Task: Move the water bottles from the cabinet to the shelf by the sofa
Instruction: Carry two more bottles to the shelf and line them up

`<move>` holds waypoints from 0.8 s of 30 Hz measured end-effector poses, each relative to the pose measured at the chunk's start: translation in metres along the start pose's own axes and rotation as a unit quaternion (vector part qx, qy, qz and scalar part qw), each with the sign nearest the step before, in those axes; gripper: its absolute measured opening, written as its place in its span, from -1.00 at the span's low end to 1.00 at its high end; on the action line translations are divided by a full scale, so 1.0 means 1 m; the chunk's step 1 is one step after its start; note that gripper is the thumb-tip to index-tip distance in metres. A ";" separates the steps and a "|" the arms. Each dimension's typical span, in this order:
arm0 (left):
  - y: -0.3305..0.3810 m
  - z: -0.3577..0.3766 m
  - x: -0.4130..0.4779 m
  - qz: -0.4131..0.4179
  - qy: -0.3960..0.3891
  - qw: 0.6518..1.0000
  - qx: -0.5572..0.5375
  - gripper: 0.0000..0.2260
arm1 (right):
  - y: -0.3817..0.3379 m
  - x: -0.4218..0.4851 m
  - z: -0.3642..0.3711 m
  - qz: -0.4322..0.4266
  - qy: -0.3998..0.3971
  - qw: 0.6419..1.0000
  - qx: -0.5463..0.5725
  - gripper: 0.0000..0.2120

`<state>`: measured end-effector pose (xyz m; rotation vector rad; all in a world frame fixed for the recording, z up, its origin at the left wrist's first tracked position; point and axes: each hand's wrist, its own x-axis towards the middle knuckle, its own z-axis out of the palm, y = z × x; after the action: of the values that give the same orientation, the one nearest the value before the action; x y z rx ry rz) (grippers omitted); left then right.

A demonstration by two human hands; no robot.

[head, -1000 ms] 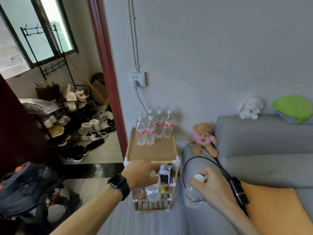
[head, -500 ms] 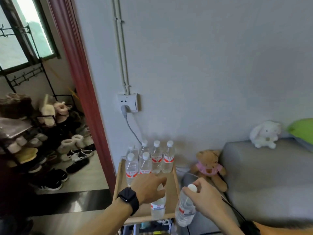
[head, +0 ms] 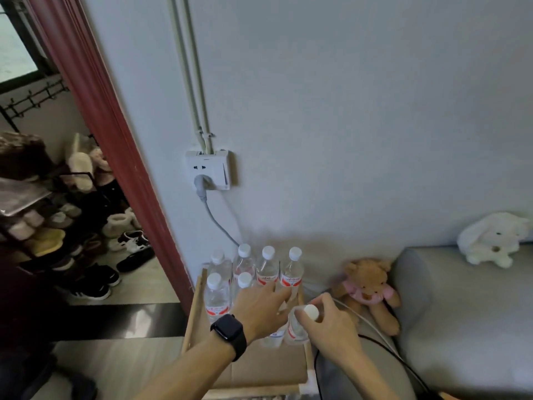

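Note:
Several clear water bottles (head: 268, 267) with white caps and red labels stand at the back of the wooden shelf top (head: 268, 368) beside the grey sofa (head: 467, 319). My left hand (head: 259, 310), with a black watch on the wrist, is closed over a bottle (head: 274, 339) whose lower part shows under the palm. My right hand (head: 326, 324) grips another bottle (head: 298, 327) by its neck, right next to the first, at the shelf top's right side. Both bottles are upright, low over the wooden surface; contact with it is hidden.
A wall socket (head: 209, 170) with a grey cable hangs above the shelf. A brown teddy bear (head: 366, 290) sits on the sofa arm and a white plush rabbit (head: 493, 239) lies on the sofa back. A shoe rack (head: 57, 226) stands beyond the red door frame (head: 115, 157). Black and white cables (head: 375, 339) cross the sofa arm.
The view has tilted up and come closer to the shelf. Both hands have carried their bottles forward over the shelf top, toward the standing bottles, and the two held bottles are now side by side.

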<state>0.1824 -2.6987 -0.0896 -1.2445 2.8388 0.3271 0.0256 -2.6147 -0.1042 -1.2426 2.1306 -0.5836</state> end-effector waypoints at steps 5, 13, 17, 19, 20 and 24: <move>-0.007 0.009 -0.013 0.030 -0.022 0.999 0.014 -0.69 | 0.014 0.025 -0.006 -0.072 0.005 0.984 -0.160 -0.62; -0.006 0.001 0.002 -0.043 -0.005 0.987 0.154 -0.63 | 0.026 0.037 -0.008 -0.167 -0.019 0.979 -0.118 -0.70; 0.006 0.006 0.008 -0.078 0.003 0.986 0.148 -0.62 | 0.025 0.038 -0.014 -0.206 -0.072 0.967 -0.130 -0.67; 0.006 0.006 0.010 -0.054 0.016 0.986 0.158 -0.63 | 0.024 0.039 -0.014 -0.226 -0.097 0.958 -0.146 -0.66; 0.005 0.006 0.011 -0.030 0.018 0.985 0.167 -0.62 | 0.023 0.039 -0.013 -0.230 -0.094 0.956 -0.155 -0.66; -0.009 0.001 0.015 0.044 0.001 0.976 0.212 -0.59 | 0.023 0.042 -0.008 -0.196 -0.058 0.960 -0.193 -0.47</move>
<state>0.1789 -2.7156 -0.0940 -1.0309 2.7596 -0.2689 -0.0101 -2.6406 -0.1250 -1.8923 1.9654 -0.2453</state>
